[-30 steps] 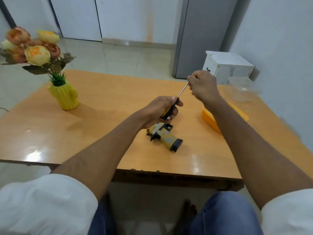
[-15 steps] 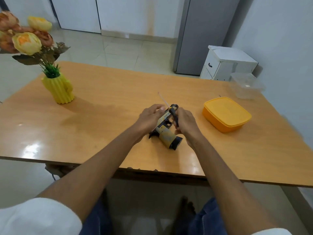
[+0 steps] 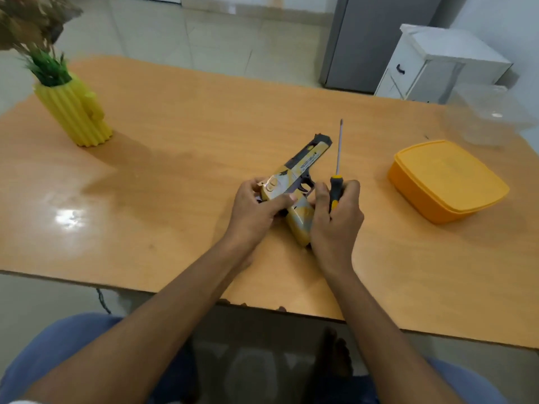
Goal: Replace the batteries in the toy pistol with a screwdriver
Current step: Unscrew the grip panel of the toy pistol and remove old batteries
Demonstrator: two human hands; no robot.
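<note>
The toy pistol (image 3: 303, 173) is held over the wooden tabletop (image 3: 175, 176) between both hands. The left hand (image 3: 256, 211) is closed in a grip around the rear of the pistol, where slide and handle meet, with the thumb laid across the yellow side plate. The right hand (image 3: 335, 223) is closed around two things at once: its thumb is pressed against the pistol's handle just below the trigger guard, and the black-and-yellow handle of the screwdriver (image 3: 337, 158) is kept in the curled fingers. From that grip the metal shaft is pointed up and away, its tip free in the air and touching nothing. The shaft is seen just to the right of the pistol's barrel, roughly parallel to it and apart from it. The barrel is directed away from the left grip, toward the far right; the butt of the handle is pointed down toward the near edge of the tabletop, between the two wrists.

Well to the right of the right grip, a closed orange box (image 3: 446, 182) is set on the tabletop, with a clear plastic container (image 3: 490, 115) beyond it. Well to the left of the left grip, a ribbed yellow vase (image 3: 75, 112) with greenery is stood.
</note>
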